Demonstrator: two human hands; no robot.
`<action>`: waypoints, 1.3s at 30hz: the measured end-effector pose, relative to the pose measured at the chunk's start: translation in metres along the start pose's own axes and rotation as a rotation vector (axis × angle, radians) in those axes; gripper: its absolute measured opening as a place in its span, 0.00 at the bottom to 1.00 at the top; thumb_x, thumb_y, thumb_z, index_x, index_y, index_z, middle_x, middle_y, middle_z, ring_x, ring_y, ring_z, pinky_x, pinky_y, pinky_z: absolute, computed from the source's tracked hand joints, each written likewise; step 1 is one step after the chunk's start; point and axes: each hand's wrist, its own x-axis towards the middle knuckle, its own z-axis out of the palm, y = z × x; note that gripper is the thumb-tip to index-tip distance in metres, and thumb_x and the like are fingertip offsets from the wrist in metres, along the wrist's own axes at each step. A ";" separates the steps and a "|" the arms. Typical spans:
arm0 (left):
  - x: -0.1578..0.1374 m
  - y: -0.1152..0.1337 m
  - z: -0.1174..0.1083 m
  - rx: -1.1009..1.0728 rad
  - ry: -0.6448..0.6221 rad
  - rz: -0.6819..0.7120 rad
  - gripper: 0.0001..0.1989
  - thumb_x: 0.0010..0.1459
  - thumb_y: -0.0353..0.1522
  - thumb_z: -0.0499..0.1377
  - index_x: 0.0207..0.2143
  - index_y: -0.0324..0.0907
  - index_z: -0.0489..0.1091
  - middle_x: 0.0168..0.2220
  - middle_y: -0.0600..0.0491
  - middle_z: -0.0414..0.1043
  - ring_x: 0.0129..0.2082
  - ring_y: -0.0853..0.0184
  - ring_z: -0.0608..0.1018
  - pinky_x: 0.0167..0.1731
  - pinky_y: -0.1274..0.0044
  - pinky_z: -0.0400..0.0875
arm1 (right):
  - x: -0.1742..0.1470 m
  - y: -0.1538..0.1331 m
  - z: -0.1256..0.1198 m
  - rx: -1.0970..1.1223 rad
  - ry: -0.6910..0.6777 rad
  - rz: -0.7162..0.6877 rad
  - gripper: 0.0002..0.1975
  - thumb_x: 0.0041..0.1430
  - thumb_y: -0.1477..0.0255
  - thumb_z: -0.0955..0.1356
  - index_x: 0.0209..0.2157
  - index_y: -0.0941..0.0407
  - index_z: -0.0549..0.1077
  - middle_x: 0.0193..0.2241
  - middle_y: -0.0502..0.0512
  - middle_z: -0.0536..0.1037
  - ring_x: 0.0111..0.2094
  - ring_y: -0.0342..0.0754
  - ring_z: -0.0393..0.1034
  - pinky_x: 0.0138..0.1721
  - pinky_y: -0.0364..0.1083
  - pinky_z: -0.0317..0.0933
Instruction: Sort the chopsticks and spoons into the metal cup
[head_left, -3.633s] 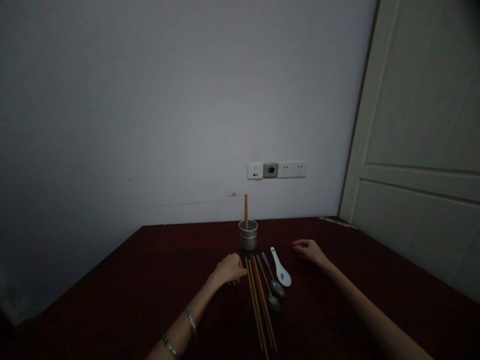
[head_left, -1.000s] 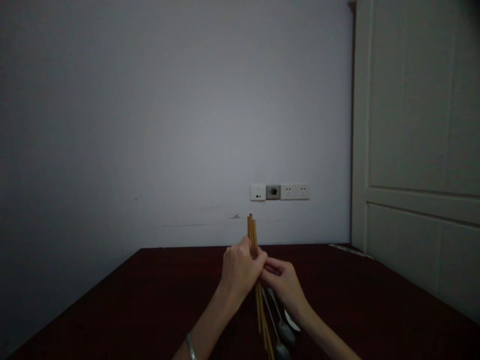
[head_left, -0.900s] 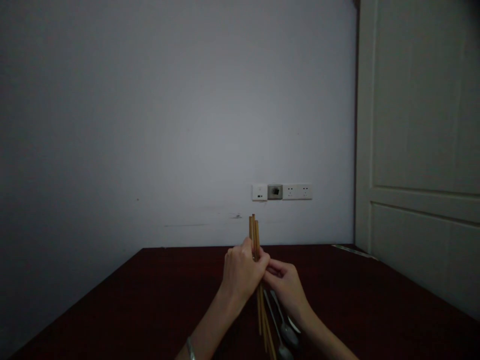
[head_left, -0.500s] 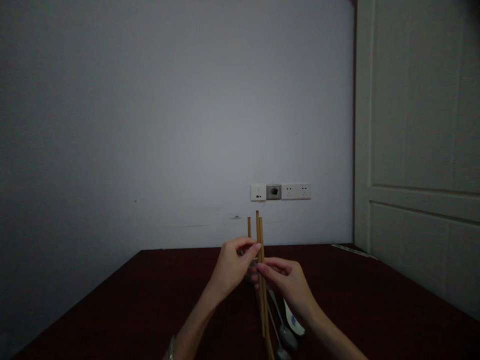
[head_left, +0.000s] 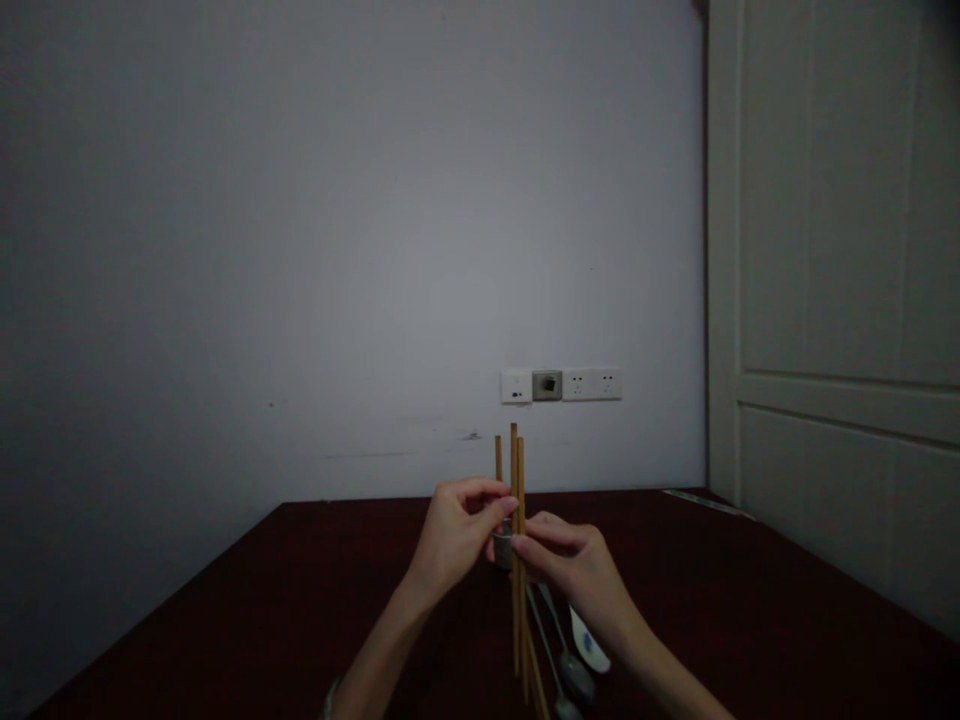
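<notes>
Two wooden chopsticks (head_left: 520, 462) stand nearly upright in front of me, side by side with uneven tops. My left hand (head_left: 454, 530) pinches them from the left, thumb and fingers closed. Lower down, my right hand (head_left: 581, 562) pinches the same pair from the right. Behind the hands is a small grey cup (head_left: 502, 552), partly covered. Another chopstick (head_left: 499, 455) rises behind my left fingers; its lower end is hidden, so I cannot tell whether it stands in the cup. More chopsticks (head_left: 537, 675) lie on the table below the held pair.
Right of the lying chopsticks are two metal spoons, the nearer spoon (head_left: 567, 709) and the farther spoon (head_left: 577, 678), and a white spoon with a blue mark (head_left: 591, 645). The dark red table (head_left: 300, 600) meets a wall with sockets (head_left: 592, 384). A pale door (head_left: 832, 250) stands right.
The held chopsticks have become more upright, their lower ends shifting left. Both hands keep their pinch with little movement. More of the grey cup shows between them.
</notes>
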 end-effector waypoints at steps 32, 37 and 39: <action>-0.006 0.003 0.001 0.043 0.017 0.097 0.12 0.45 0.36 0.61 0.24 0.33 0.72 0.21 0.55 0.66 0.10 0.79 0.62 0.08 0.84 0.54 | -0.002 -0.019 -0.004 -0.263 0.008 -0.114 0.11 0.50 0.65 0.67 0.24 0.57 0.77 0.23 0.53 0.70 0.28 0.45 0.62 0.29 0.42 0.57; -0.006 0.004 0.000 0.054 0.010 0.112 0.12 0.45 0.36 0.61 0.22 0.34 0.72 0.22 0.55 0.65 0.09 0.80 0.61 0.07 0.84 0.52 | -0.003 -0.022 -0.003 -0.265 0.018 -0.106 0.11 0.49 0.65 0.67 0.24 0.58 0.77 0.22 0.52 0.68 0.26 0.44 0.61 0.27 0.42 0.56; -0.007 0.005 0.001 0.060 0.001 0.112 0.12 0.45 0.36 0.61 0.22 0.34 0.71 0.21 0.55 0.65 0.09 0.80 0.61 0.07 0.84 0.52 | -0.003 -0.023 -0.004 -0.254 0.014 -0.106 0.11 0.49 0.65 0.67 0.26 0.57 0.78 0.23 0.52 0.69 0.27 0.44 0.62 0.27 0.42 0.56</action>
